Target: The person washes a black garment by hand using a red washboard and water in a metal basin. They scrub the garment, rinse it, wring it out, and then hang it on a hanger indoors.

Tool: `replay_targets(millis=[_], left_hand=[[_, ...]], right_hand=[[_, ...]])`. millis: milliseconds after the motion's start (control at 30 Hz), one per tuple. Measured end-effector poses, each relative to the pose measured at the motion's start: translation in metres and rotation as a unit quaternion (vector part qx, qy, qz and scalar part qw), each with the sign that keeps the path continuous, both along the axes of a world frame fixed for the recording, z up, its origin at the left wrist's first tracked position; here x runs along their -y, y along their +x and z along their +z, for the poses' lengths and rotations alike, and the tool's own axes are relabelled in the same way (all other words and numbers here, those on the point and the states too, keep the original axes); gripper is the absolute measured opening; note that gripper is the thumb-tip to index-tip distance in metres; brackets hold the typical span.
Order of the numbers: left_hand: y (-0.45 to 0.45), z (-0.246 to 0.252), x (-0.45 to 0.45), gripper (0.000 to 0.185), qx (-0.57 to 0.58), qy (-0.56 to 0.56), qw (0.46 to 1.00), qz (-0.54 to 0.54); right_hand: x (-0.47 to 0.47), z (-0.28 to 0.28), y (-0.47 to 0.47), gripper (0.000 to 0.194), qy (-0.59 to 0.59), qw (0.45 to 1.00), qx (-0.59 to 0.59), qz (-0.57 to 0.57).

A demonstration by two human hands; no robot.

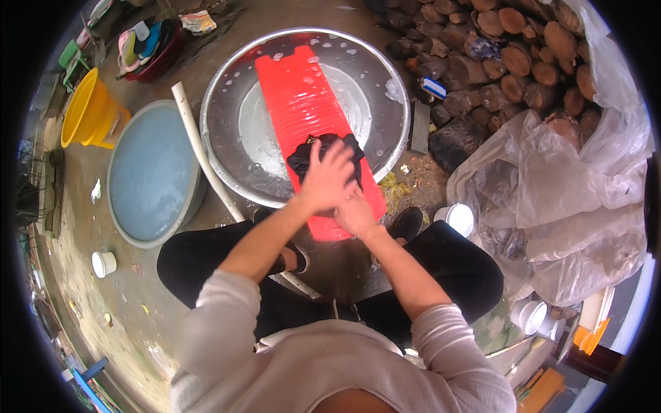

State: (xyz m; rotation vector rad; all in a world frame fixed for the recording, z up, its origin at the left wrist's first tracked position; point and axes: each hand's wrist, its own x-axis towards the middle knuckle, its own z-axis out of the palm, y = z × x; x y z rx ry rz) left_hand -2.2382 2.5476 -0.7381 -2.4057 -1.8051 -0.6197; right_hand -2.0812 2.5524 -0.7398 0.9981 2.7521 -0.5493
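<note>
A red plastic washboard (302, 98) leans in a wide metal basin (227, 77), its near end sticking out over the rim towards me. Bunched on its lower half is a wet black cloth (304, 160). My left hand (330, 173) is over the cloth, fingers spread and blurred by motion, with nothing seen in its grasp. Close against its heel, my right hand (356, 210) lies at the near edge of the cloth, low on the board. The left hand partly covers the right fingers, so their grip is hidden. Shallow water and patches of suds show in the basin.
Left of the basin stand a grey tub (150, 170) of cloudy water and a yellow bucket (85, 116). A white pipe (199, 144) runs between tub and basin. Stacked logs (496, 67), a blue-and-white brush (434, 88), plastic sheeting (557, 201) and a white pail (458, 219) are rightward.
</note>
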Motion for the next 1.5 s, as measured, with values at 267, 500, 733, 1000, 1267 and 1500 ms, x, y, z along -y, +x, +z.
replay_targets(millis=[267,500,733,1000,1267,1500], left_hand=[[-0.011,0.012,-0.066,0.045,0.113,-0.255,0.918,0.282],[0.016,0.021,-0.025,0.022,0.006,-0.143,0.983,0.120],[-0.022,-0.020,-0.092,0.042,0.012,-0.208,0.952,0.225],[-0.003,0.004,-0.079,0.029,-0.031,-0.222,0.955,0.193],[0.003,0.020,-0.042,0.039,-0.036,-0.137,0.990,0.027],[-0.015,0.013,-0.120,0.047,0.163,-0.347,0.867,0.318]], right_hand=[[0.006,0.004,0.004,0.043,0.067,0.981,-0.172,-0.066],[-0.004,0.009,-0.001,0.056,-0.197,0.976,0.026,-0.091],[0.012,0.009,0.010,0.060,0.033,0.985,-0.142,-0.089],[0.005,0.007,0.004,0.059,-0.002,0.995,-0.080,-0.059],[0.016,0.005,0.001,0.062,-0.041,0.997,0.056,-0.039],[-0.021,0.001,0.005,0.032,-0.139,0.917,-0.314,-0.204]])
